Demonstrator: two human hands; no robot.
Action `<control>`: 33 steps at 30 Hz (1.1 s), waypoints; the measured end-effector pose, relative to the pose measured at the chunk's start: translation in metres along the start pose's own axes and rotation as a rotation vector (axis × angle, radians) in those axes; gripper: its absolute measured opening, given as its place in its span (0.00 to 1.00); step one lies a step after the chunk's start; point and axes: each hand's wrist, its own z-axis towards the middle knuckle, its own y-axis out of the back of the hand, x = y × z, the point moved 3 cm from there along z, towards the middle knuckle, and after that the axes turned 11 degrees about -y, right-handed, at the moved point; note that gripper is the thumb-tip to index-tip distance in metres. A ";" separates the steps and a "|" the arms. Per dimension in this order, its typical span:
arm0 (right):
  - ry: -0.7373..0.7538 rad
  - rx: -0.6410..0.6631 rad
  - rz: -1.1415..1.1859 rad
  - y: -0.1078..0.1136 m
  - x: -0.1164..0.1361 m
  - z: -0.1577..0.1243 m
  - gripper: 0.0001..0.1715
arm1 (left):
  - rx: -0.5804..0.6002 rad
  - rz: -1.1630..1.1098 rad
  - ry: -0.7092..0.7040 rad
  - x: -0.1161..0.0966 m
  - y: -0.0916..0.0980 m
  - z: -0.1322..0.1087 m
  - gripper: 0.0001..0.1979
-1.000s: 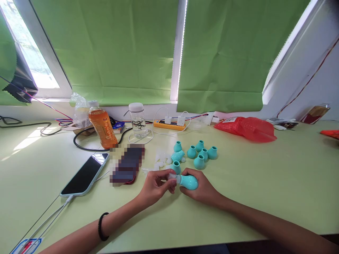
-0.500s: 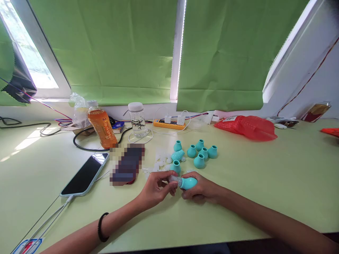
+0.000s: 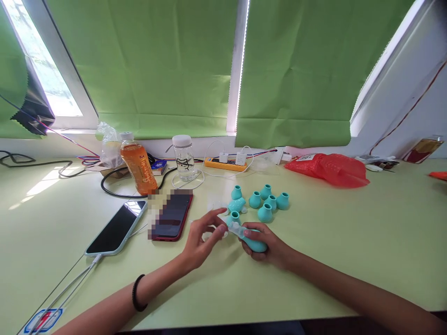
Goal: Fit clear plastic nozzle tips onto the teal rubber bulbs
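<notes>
While the right hand (image 3: 267, 243) grips a glossy teal bulb (image 3: 257, 244), its thumb lies across the neck, where a translucent tip (image 3: 236, 229) joins on. Bulb smooth and rounded, fat end in the palm; tip cylindrical, stepped, plastic-looking, angled up and leftward. Both are above the near middle of the table (image 3: 335, 260), a pale yellow-green surface with a soft sheen.

Left hand (image 3: 202, 238) just left of the tip, thumb and forefinger parted, loosely curled, closed on nothing I can make out. Small whitish bits show around the thumb; they probably lie on the table behind it, but the overlap makes this hard to judge. Black beaded bracelet (image 3: 138, 293) at that wrist.

Directly behind the tip, an upright teal bulb (image 3: 235, 217), flask-shaped, dark round mouth upward; the tip and fingers partly cover it. Beyond it a teal piece (image 3: 236, 205) lies on its side. To the right, a loose cluster of matching bulbs (image 3: 265, 213), mouths up.

Leftward: a red-edged phone (image 3: 176, 216), partly pixelated, then a pale-cased phone (image 3: 117, 228) with white cable. Farther back: bottle of amber drink (image 3: 139, 170), clear jar with white lid (image 3: 185, 160), orange power strip (image 3: 220, 164), crinkled red plastic bag (image 3: 331, 170).
</notes>
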 end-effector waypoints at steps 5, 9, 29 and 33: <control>0.111 -0.063 -0.032 0.003 0.000 0.000 0.11 | 0.073 0.490 -0.220 -0.002 0.011 0.014 0.09; 0.150 -0.077 -0.004 0.007 -0.001 0.000 0.09 | 0.344 0.781 -0.239 0.006 0.003 0.015 0.15; 0.212 -0.047 0.013 0.011 -0.004 0.005 0.08 | 0.417 0.772 0.126 0.041 0.025 0.025 0.13; 0.234 -0.088 -0.072 0.008 0.000 0.003 0.09 | 0.270 0.579 0.162 0.048 0.026 0.025 0.10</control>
